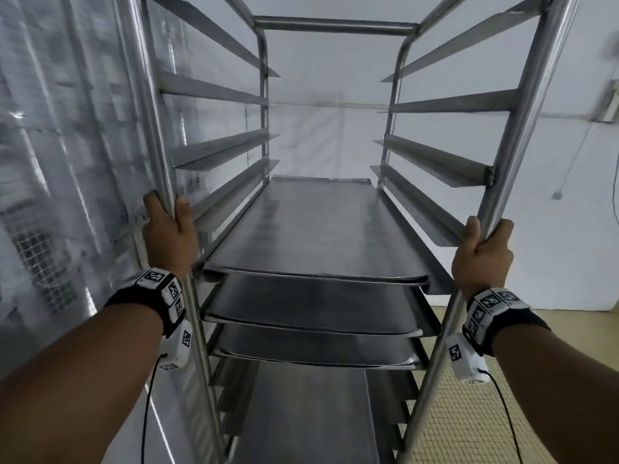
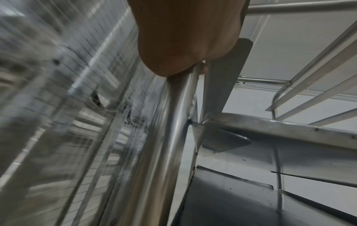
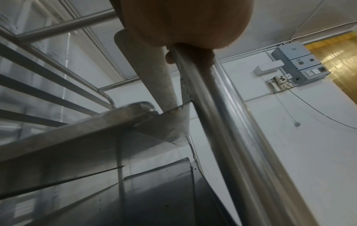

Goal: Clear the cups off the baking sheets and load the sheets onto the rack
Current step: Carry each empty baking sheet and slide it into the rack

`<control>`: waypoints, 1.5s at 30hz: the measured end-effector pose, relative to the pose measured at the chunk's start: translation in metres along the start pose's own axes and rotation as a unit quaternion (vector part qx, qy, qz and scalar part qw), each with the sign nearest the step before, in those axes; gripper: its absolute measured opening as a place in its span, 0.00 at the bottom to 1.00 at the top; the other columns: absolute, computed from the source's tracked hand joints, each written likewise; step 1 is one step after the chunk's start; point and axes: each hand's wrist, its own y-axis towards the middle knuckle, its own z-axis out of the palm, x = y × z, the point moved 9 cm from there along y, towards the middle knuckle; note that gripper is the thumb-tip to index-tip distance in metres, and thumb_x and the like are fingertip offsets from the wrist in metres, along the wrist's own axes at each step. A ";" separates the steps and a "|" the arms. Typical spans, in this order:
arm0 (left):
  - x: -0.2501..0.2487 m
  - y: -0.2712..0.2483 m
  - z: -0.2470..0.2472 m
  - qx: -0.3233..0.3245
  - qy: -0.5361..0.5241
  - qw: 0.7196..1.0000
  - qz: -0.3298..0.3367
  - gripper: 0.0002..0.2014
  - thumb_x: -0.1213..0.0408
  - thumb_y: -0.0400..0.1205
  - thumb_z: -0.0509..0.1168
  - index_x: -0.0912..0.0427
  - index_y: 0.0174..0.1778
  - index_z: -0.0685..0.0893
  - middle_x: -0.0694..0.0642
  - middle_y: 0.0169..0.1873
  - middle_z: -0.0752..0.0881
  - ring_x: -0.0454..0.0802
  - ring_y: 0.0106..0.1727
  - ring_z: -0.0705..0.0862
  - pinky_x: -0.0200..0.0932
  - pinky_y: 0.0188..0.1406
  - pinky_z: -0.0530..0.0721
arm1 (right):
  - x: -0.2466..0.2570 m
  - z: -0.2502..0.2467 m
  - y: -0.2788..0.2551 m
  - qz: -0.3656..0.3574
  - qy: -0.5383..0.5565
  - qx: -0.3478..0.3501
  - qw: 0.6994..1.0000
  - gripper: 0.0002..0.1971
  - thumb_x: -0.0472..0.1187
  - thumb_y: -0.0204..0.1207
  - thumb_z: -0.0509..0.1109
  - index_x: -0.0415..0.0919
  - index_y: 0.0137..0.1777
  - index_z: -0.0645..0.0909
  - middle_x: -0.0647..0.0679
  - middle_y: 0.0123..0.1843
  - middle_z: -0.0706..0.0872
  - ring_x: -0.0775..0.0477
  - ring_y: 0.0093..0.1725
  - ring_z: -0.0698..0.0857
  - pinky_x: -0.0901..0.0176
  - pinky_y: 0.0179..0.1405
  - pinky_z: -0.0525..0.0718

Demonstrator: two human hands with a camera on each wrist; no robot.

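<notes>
rack (image 1: 522, 105) with three sheets (image 1: 315, 229)

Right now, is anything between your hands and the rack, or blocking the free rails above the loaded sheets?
Nothing visible. The left hand and right hand already grip the rack posts, and the rails above the top sheet are bare.

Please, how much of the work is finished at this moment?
Done: at least three baking sheets sit on the rack's rails, bare of cups. In hand: the left hand and right hand each grip a front post, holding no sheet. Left: upper rails are empty; whether more sheets wait is out of view.
</notes>
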 end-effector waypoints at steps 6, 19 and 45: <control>0.036 0.042 0.065 0.000 -0.018 1.000 0.006 0.26 0.42 0.89 0.53 0.62 0.69 0.69 0.69 0.50 0.87 0.71 0.45 0.86 0.56 0.40 0.82 | -0.018 0.067 0.034 0.013 -0.013 0.000 1.000 0.23 0.59 0.87 0.56 0.36 0.60 0.65 0.33 0.35 0.80 0.29 0.34 0.80 0.43 0.35 0.79; 0.091 0.119 0.197 0.020 -0.008 1.000 -0.006 0.23 0.43 0.90 0.54 0.60 0.67 0.70 0.66 0.47 0.87 0.70 0.44 0.86 0.50 0.37 0.78 | -0.053 0.192 0.108 0.014 -0.027 -0.031 0.999 0.24 0.58 0.88 0.56 0.33 0.61 0.67 0.35 0.37 0.77 0.32 0.35 0.77 0.46 0.36 0.73; 0.160 0.215 0.430 0.000 0.021 0.999 -0.048 0.25 0.42 0.89 0.54 0.62 0.68 0.69 0.57 0.35 0.80 0.58 0.33 0.75 0.49 0.33 0.72 | -0.152 0.411 0.273 0.026 -0.019 -0.006 0.999 0.23 0.60 0.87 0.55 0.37 0.60 0.66 0.33 0.38 0.79 0.24 0.40 0.81 0.43 0.38 0.77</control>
